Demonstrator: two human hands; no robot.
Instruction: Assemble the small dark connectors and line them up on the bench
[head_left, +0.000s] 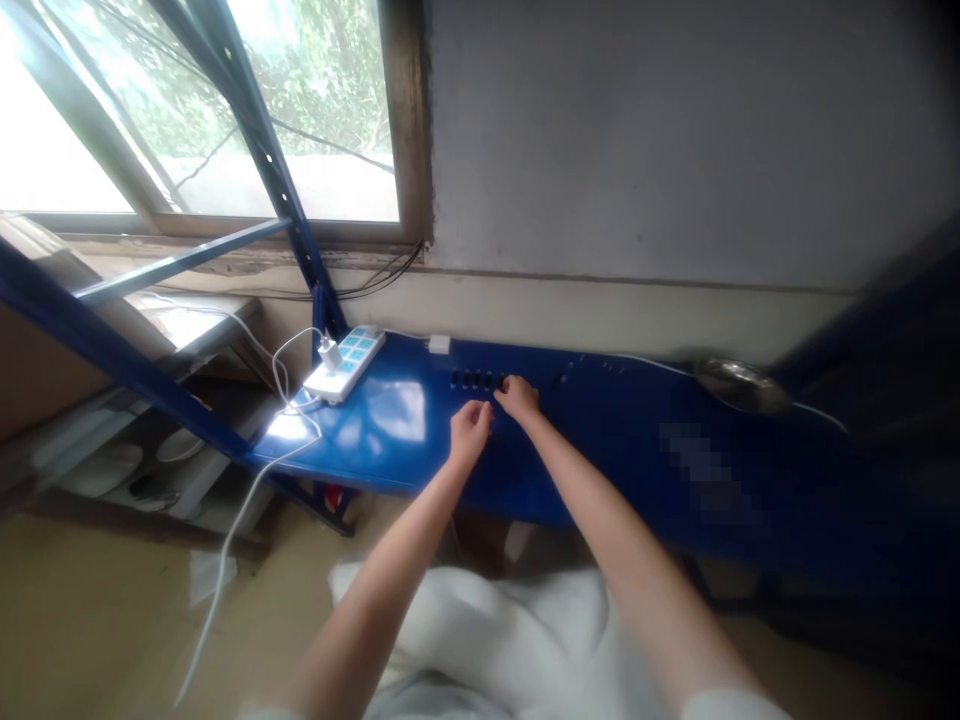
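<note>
- Row of small black square fittings: set along the back of the shelf top, close to the wall; too small to tell whether they were knobs, clips or slots.
- Its long axis ran left to right, parallel to the wall, and it lay straight ahead of both hands.
- Right hand: the nearer one, at the row's right end, right beside or touching it. Fingers curled down, knuckles up, not spread; fingertips hidden, so cannot tell if pinching anything.
- Left hand: just in front of the row's middle, slightly further off. Fingers bunched, tips pointing toward the row; no visible grip.
- Blue steel shelf: carried the row; a blurred patch lay on its right side.
- White power strip with teal sockets: on the shelf, left of the hands, angled, a white plug in it.
- White adapter: at the back edge, between strip and row.
- Metal bowl: tilted at the far right against the wall.
- White cable: ran from the strip down past the shelf edge.
- Window: above left, crossed by a blue rack upright.
</note>
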